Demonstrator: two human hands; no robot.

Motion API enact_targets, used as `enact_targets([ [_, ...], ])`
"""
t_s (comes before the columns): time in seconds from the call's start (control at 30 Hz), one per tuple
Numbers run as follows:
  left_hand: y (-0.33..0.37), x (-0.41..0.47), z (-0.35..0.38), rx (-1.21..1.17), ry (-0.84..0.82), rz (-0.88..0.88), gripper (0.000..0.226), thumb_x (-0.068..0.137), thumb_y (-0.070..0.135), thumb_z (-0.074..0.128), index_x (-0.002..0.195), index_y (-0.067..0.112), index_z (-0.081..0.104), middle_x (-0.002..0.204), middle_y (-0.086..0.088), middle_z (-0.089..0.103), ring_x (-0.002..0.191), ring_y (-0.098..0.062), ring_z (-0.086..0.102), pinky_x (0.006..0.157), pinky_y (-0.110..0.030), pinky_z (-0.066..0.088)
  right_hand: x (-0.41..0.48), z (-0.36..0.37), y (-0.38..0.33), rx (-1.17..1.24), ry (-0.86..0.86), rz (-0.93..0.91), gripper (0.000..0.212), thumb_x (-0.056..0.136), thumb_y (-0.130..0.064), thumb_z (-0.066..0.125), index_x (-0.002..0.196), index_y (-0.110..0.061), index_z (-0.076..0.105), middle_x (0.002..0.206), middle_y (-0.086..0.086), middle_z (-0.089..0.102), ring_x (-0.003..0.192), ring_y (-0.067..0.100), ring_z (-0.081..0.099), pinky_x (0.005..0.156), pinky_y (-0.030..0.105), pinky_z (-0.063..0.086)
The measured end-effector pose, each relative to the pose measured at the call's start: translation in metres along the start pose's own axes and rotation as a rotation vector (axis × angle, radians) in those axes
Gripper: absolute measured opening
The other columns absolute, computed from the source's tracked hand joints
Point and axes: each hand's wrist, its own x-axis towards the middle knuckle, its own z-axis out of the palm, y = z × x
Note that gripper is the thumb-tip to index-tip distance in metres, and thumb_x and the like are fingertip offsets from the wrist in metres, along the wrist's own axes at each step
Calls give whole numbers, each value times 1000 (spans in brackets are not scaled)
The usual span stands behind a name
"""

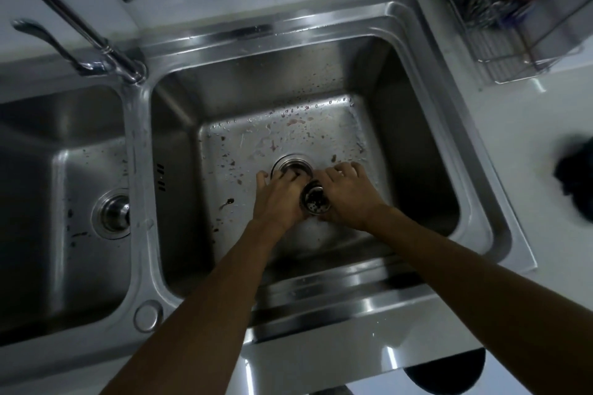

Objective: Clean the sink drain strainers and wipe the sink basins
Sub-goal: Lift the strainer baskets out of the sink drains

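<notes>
In the head view, both hands are low in the right basin, whose floor is spotted with food scraps and drops. The right hand is clamped on the strainer. The strainer is out of its seat and held just beside the drain opening, with dark residue visible inside it. The left hand lies against the other side of the strainer, and its fingers reach over the rim of the drain opening. I cannot tell whether they pinch something there or only touch.

The main danger, I think, is the uncovered opening. Any scraps pushed across the floor now could fall into the pipe and block it. The strainer is probably wet and greasy. If it tilts or slips from the right hand, its residue would spill back into the basin or down the drain.

The second strainer sits in place in the left basin, with dark spots around it, so that side looks untouched. A dark cloth lies on the surface, well apart from the hands. Reaching for it with dirty fingers could smear the surface.
</notes>
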Motion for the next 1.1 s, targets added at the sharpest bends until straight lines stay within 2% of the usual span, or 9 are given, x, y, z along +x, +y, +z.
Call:
enact_targets([
  [0.17,10,-3,6,98,-53,11,68,80,66,71,137,32,57,150,-5,43,139,-28,35,113,-50,14,-5,6,-2,5,-131,-20,79,81,-55,72,143,-17,41,142,7,51,134,32,43,115,57,27],
  [0.33,14,-3,12,156,-107,11,80,76,70,72,143,30,53,160,-10,31,146,-32,27,119,-54,15,-2,11,-7,-7,-180,-6,87,80,-55,73,146,-14,34,142,13,50,133,37,44,113,59,29],
  [0.47,16,-4,14,141,-116,5,81,77,68,73,144,29,51,161,-10,33,148,-31,27,118,-53,15,-2,15,-7,-4,-197,-2,93,78,-54,75,149,-13,31,143,13,49,133,37,44,113,60,29],
  [0.63,17,-3,16,114,-127,-4,77,78,65,74,141,28,53,158,-10,36,146,-30,31,118,-52,17,-2,17,-7,-3,-183,9,88,80,-52,74,147,-13,32,142,14,51,132,38,46,112,59,30],
  [0.73,17,-5,15,71,-167,0,86,77,62,77,149,26,45,160,-10,32,147,-31,29,118,-51,20,-5,14,-8,25,-178,25,91,79,-57,74,147,-14,32,142,13,50,132,37,46,113,59,30],
  [0.9,22,0,-14,-98,-224,97,97,82,53,76,159,20,26,165,-5,23,153,-27,20,124,-49,20,-29,-18,7,72,-61,53,84,85,-57,67,148,-14,33,140,14,49,128,35,49,108,50,41],
  [1.0,45,28,-59,-139,-152,155,102,82,52,73,162,21,18,165,0,20,152,-25,21,124,-47,19,-56,-61,42,97,39,101,71,90,-48,65,145,-14,37,140,13,49,129,33,49,107,48,45],
  [1.1,89,64,-101,-129,-17,244,96,86,48,73,162,20,22,162,-4,26,149,-27,28,120,-46,23,-85,-113,89,72,193,188,55,95,-49,58,137,-16,45,133,10,55,122,30,55,99,46,51],
])
